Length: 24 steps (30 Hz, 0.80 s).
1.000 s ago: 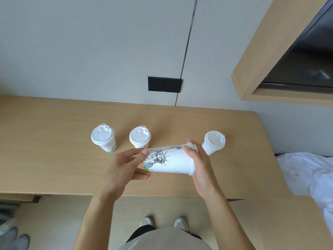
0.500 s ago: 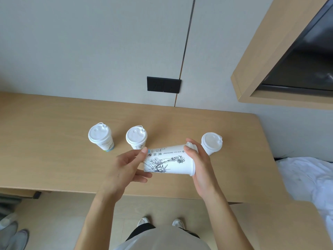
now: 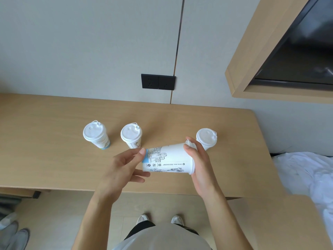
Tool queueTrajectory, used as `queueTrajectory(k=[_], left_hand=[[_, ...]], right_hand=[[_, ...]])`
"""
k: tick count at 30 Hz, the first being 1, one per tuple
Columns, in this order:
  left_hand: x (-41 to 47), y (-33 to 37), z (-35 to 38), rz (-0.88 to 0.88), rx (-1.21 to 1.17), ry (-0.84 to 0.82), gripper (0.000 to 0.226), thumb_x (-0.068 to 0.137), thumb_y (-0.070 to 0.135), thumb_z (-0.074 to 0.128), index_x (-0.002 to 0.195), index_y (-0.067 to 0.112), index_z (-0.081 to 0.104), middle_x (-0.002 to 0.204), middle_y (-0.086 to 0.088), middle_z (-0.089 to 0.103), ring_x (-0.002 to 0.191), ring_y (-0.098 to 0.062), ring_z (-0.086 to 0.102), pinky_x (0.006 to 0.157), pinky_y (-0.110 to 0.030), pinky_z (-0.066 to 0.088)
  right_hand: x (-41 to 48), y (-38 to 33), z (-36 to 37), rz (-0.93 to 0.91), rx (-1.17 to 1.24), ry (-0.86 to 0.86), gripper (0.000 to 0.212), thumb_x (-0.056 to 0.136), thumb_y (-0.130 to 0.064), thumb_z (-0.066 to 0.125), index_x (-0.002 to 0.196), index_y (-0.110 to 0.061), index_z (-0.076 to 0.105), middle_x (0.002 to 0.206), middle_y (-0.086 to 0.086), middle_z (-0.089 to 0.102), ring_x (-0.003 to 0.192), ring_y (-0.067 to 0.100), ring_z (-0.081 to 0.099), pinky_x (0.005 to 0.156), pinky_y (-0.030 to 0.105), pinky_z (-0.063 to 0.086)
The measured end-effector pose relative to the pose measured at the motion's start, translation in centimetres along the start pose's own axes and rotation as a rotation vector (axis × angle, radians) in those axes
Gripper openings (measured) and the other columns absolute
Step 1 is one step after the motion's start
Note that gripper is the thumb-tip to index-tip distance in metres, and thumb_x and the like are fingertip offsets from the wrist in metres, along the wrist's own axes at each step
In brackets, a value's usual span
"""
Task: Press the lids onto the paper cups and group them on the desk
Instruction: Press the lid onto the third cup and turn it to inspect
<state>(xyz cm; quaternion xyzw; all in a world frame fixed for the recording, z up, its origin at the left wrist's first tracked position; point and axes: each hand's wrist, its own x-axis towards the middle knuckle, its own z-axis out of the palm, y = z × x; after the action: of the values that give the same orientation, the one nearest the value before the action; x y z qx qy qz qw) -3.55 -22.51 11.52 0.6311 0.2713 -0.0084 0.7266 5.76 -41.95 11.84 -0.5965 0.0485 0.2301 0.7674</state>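
Observation:
I hold a white paper cup point(image 3: 167, 158) with black line drawings sideways above the wooden desk point(image 3: 54, 159). My left hand point(image 3: 122, 170) grips its base end. My right hand point(image 3: 200, 159) covers its mouth end, where a white lid point(image 3: 191, 147) shows under my fingers. Three lidded cups stand upright on the desk: one at the left point(image 3: 95, 134), one beside it point(image 3: 131, 134), one at the right point(image 3: 206, 138) just behind my right hand.
A black wall socket point(image 3: 158, 81) sits above the desk's back edge. A wooden frame with a dark screen point(image 3: 281, 56) hangs at the upper right. White bedding point(image 3: 306, 175) lies to the right. My shoes point(image 3: 160, 220) show on the floor below.
The cup has turned about its long axis between my hands: the statue drawing rolled out of sight and a printed text strip with a blue patch now faces up.

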Motion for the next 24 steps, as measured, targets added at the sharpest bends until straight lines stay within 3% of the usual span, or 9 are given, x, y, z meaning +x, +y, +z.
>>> queueTrajectory(k=[4, 8, 12, 16, 20, 24], left_hand=[[-0.2, -0.3, 0.0, 0.034, -0.011, -0.027, 0.052, 0.078, 0.044, 0.077, 0.125, 0.023, 0.072, 0.114, -0.002, 0.080, 0.085, -0.035, 0.080, 0.067, -0.031, 0.063], [-0.4, -0.1, 0.4, -0.005, 0.012, 0.004, 0.053, 0.074, 0.056, 0.073, 0.117, 0.023, 0.076, 0.104, -0.001, 0.082, 0.079, -0.035, 0.080, 0.064, -0.029, 0.064], [-0.5, -0.5, 0.1, 0.014, -0.017, -0.033, 0.046, 0.083, 0.040, 0.083, 0.124, 0.022, 0.073, 0.114, -0.005, 0.080, 0.082, -0.035, 0.079, 0.068, -0.029, 0.062], [-0.7, -0.6, 0.5, -0.030, 0.007, -0.008, 0.046, 0.082, 0.053, 0.081, 0.117, 0.023, 0.077, 0.107, -0.002, 0.082, 0.075, -0.032, 0.079, 0.065, -0.030, 0.063], [-0.7, -0.8, 0.2, 0.011, -0.009, -0.022, 0.046, 0.082, 0.040, 0.083, 0.123, 0.021, 0.074, 0.116, -0.003, 0.079, 0.083, -0.034, 0.079, 0.067, -0.031, 0.062], [-0.9, -0.9, 0.4, 0.003, 0.012, -0.008, 0.046, 0.083, 0.049, 0.071, 0.121, 0.023, 0.075, 0.112, -0.002, 0.080, 0.082, -0.034, 0.080, 0.066, -0.034, 0.059]], right_hand=[[-0.1, -0.1, -0.3, -0.012, -0.015, 0.004, 0.079, 0.060, -0.057, 0.075, 0.133, -0.031, 0.065, 0.144, -0.009, 0.060, 0.141, 0.014, 0.052, 0.126, 0.052, 0.034], [-0.4, 0.0, -0.5, -0.009, -0.017, -0.002, 0.079, 0.060, -0.057, 0.075, 0.134, -0.031, 0.064, 0.143, -0.007, 0.060, 0.141, 0.016, 0.052, 0.126, 0.054, 0.035], [-0.6, 0.1, -1.0, -0.004, -0.037, -0.003, 0.077, 0.061, -0.057, 0.074, 0.133, -0.032, 0.065, 0.145, -0.003, 0.059, 0.142, 0.019, 0.052, 0.125, 0.056, 0.034], [-0.9, 0.2, -1.1, 0.003, -0.047, -0.011, 0.072, 0.062, -0.056, 0.075, 0.130, -0.035, 0.066, 0.148, 0.003, 0.058, 0.143, 0.023, 0.051, 0.125, 0.058, 0.033], [-0.9, 0.2, -1.4, 0.015, -0.059, -0.010, 0.069, 0.061, -0.057, 0.076, 0.127, -0.038, 0.067, 0.150, 0.004, 0.057, 0.143, 0.022, 0.052, 0.126, 0.056, 0.033], [-0.8, 0.4, -1.4, 0.017, -0.056, -0.005, 0.068, 0.061, -0.056, 0.076, 0.126, -0.038, 0.068, 0.150, 0.005, 0.057, 0.144, 0.022, 0.051, 0.126, 0.057, 0.033]])
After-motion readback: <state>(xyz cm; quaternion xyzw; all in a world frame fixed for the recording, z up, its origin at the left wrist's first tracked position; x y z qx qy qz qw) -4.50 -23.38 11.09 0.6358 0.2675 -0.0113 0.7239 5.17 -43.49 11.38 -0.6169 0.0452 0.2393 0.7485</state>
